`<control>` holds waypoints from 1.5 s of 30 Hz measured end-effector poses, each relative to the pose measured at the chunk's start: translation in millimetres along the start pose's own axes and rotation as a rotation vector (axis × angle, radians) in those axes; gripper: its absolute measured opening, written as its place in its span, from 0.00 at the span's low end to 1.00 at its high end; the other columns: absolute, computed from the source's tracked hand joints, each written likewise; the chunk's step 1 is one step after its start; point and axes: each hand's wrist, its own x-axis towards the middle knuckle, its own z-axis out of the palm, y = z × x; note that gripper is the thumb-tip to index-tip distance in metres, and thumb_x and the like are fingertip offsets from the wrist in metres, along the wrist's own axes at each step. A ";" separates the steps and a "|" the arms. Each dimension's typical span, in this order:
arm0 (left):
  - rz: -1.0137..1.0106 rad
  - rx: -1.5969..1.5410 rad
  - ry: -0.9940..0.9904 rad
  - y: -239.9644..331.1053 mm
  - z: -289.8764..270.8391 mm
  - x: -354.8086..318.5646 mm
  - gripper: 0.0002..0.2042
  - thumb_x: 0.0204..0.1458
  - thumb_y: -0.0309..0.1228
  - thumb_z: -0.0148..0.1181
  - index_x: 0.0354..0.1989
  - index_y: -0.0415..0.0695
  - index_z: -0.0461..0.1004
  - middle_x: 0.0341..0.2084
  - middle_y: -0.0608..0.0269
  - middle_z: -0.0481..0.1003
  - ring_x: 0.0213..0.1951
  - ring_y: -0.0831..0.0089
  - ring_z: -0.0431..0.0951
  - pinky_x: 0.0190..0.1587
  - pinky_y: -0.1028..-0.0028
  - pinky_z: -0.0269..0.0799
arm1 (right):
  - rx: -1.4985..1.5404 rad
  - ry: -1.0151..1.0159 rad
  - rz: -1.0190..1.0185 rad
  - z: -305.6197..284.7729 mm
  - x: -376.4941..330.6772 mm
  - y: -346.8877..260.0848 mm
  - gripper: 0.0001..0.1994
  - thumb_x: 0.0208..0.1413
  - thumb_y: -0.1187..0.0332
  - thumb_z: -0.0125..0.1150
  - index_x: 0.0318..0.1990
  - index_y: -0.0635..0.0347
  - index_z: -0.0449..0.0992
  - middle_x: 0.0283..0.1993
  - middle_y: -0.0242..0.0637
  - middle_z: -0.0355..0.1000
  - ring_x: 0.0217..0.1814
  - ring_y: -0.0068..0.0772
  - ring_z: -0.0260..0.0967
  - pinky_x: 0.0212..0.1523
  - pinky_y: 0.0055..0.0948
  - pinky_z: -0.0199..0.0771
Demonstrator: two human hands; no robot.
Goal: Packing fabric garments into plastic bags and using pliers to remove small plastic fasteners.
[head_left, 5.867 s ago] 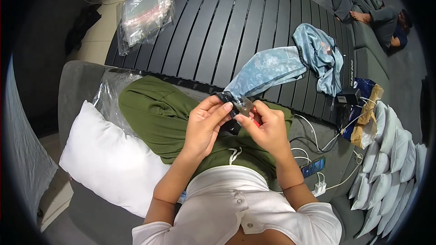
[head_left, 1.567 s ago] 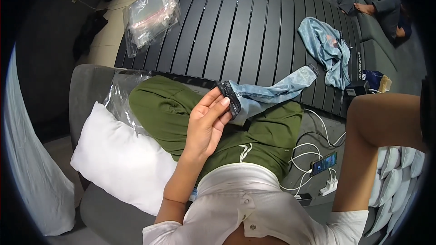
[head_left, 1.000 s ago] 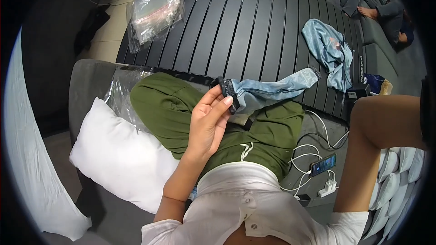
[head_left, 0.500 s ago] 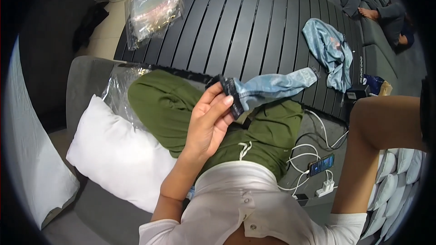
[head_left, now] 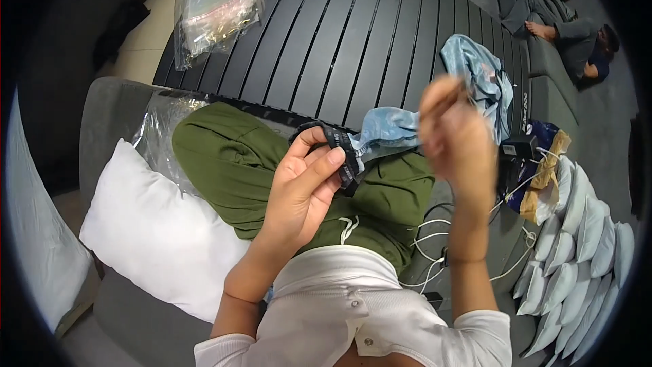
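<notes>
Gripping a black waistband (head_left: 337, 144), the left hand (head_left: 302, 187) curls shut.

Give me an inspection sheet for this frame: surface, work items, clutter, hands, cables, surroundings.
Surface: dark slatted table ahead; grey couch under the person.
Work items: light blue garment with black waistband over the lap.
Clutter: clear plastic bag on the table; second blue garment; white pillow; stack of white packets.
Hands: left hand pinches the waistband; right hand raised, blurred, grip unclear.
Cables: white cables loose on the couch by the right thigh.
Surroundings: another person sitting at far right.
</notes>
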 end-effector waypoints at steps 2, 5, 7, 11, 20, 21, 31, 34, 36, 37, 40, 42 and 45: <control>0.000 0.026 -0.024 0.7 -0.3 -0.6 0.12 0.51 0.19 0.53 0.42 0.44 0.60 0.34 0.61 0.73 0.37 0.78 0.73 0.41 0.78 0.69 | 0.061 -0.147 0.112 26.9 -24.7 15.9 0.21 0.46 0.52 0.62 0.31 0.62 0.64 0.20 0.30 0.59 0.20 0.21 0.57 0.22 0.20 0.59; 0.035 0.096 -0.047 -0.8 3.4 0.3 0.12 0.51 0.19 0.53 0.42 0.44 0.60 0.34 0.60 0.73 0.36 0.79 0.73 0.40 0.79 0.69 | -0.273 -0.071 0.088 43.6 -42.4 14.2 0.25 0.40 0.49 0.66 0.28 0.62 0.63 0.15 0.34 0.60 0.15 0.26 0.58 0.18 0.23 0.61; 0.039 0.111 -0.067 -3.4 6.9 -0.5 0.12 0.51 0.19 0.52 0.41 0.43 0.59 0.34 0.58 0.73 0.35 0.79 0.73 0.38 0.81 0.69 | -0.315 -0.025 0.064 45.3 -45.5 16.2 0.24 0.42 0.50 0.65 0.25 0.61 0.62 0.14 0.35 0.62 0.13 0.30 0.59 0.15 0.24 0.61; 0.107 0.166 -0.077 -9.6 11.2 -0.3 0.12 0.50 0.17 0.52 0.40 0.42 0.59 0.33 0.57 0.72 0.35 0.79 0.73 0.38 0.82 0.69 | -0.401 0.036 0.007 40.0 -44.4 12.4 0.23 0.41 0.51 0.67 0.21 0.60 0.62 0.12 0.33 0.62 0.11 0.30 0.61 0.13 0.25 0.61; 0.164 0.286 -0.087 -13.6 12.1 -2.5 0.11 0.50 0.17 0.54 0.36 0.43 0.59 0.30 0.63 0.71 0.36 0.81 0.72 0.42 0.81 0.67 | -0.380 0.049 0.006 36.8 -44.6 6.9 0.24 0.41 0.56 0.68 0.14 0.59 0.59 0.09 0.31 0.58 0.07 0.28 0.55 0.11 0.24 0.57; 0.156 0.282 -0.092 -13.7 12.5 -2.4 0.11 0.50 0.17 0.54 0.35 0.44 0.58 0.30 0.63 0.70 0.36 0.81 0.71 0.42 0.81 0.67 | -0.360 0.055 -0.001 36.8 -43.9 6.6 0.24 0.41 0.56 0.68 0.13 0.59 0.59 0.09 0.31 0.57 0.07 0.28 0.54 0.11 0.24 0.56; 0.200 0.324 -0.093 -16.8 15.7 -2.3 0.12 0.50 0.17 0.53 0.31 0.46 0.55 0.26 0.69 0.65 0.32 0.85 0.67 0.40 0.82 0.64 | -0.275 0.054 0.044 37.2 -43.9 5.6 0.20 0.41 0.63 0.69 0.15 0.63 0.62 0.09 0.30 0.54 0.10 0.20 0.49 0.12 0.20 0.48; 0.210 0.308 -0.097 -17.0 15.6 -2.0 0.13 0.50 0.17 0.53 0.30 0.46 0.55 0.25 0.69 0.65 0.31 0.85 0.66 0.40 0.83 0.64 | -0.300 0.064 0.027 38.1 -43.1 6.9 0.20 0.42 0.64 0.68 0.15 0.63 0.62 0.09 0.30 0.53 0.10 0.21 0.47 0.12 0.21 0.48; 0.210 0.319 -0.092 -16.7 16.8 -1.8 0.13 0.50 0.17 0.53 0.30 0.46 0.55 0.24 0.69 0.65 0.31 0.85 0.66 0.39 0.83 0.63 | -0.301 0.063 0.019 37.9 -42.8 8.4 0.19 0.42 0.64 0.67 0.15 0.63 0.62 0.09 0.30 0.53 0.10 0.21 0.46 0.12 0.21 0.47; 0.208 0.330 -0.089 -16.5 17.2 -1.7 0.13 0.50 0.16 0.53 0.30 0.46 0.54 0.24 0.70 0.64 0.31 0.85 0.66 0.39 0.83 0.63 | -0.304 0.063 0.010 37.8 -42.9 9.0 0.19 0.43 0.64 0.67 0.15 0.64 0.63 0.09 0.30 0.53 0.10 0.21 0.45 0.12 0.21 0.47; 0.205 0.307 -0.122 -17.4 12.1 0.3 0.13 0.50 0.16 0.53 0.30 0.46 0.54 0.24 0.69 0.66 0.31 0.84 0.66 0.38 0.84 0.63 | -0.246 0.065 0.022 37.4 -45.5 15.3 0.19 0.44 0.64 0.66 0.16 0.65 0.63 0.09 0.30 0.51 0.11 0.19 0.44 0.12 0.20 0.46; 0.210 0.285 -0.094 -18.4 15.4 1.0 0.13 0.50 0.16 0.53 0.30 0.46 0.55 0.24 0.67 0.67 0.32 0.84 0.67 0.37 0.84 0.63 | -0.192 0.081 0.064 32.7 -44.7 11.6 0.19 0.45 0.64 0.65 0.16 0.65 0.63 0.10 0.29 0.51 0.12 0.18 0.44 0.13 0.20 0.45; 0.185 0.253 -0.055 -15.8 17.8 1.1 0.12 0.50 0.17 0.52 0.31 0.46 0.56 0.26 0.65 0.70 0.32 0.83 0.69 0.36 0.83 0.64 | -0.080 0.126 0.171 26.6 -46.2 8.7 0.20 0.44 0.61 0.65 0.17 0.65 0.63 0.11 0.27 0.50 0.14 0.14 0.45 0.14 0.18 0.44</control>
